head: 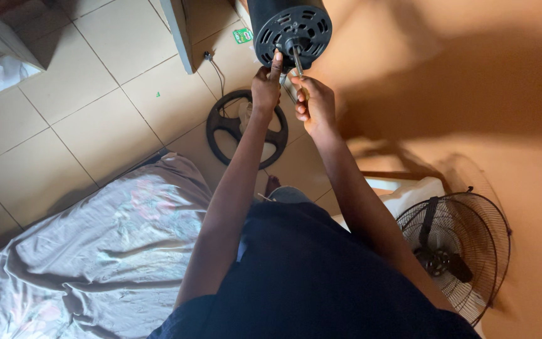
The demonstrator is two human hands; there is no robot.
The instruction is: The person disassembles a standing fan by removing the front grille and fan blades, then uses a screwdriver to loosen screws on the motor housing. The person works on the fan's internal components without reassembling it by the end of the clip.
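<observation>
Two hands work at the vented face of a black fan motor housing (290, 28), near the top edge of the tiled floor (95, 94). Left hand (266, 88): thumb pressed up against the grille, remaining fingers curled, apparently steadying the housing. Right hand (313, 103): fingers closed around a slim metal tool (297, 63) set beside the central shaft. Below the hands, a round black ring part (246, 129) lies flat on the tiles. A wire fan guard (456, 251) stands at the right wall; a pale sheet (95, 251) covers the lower left corner.
</observation>
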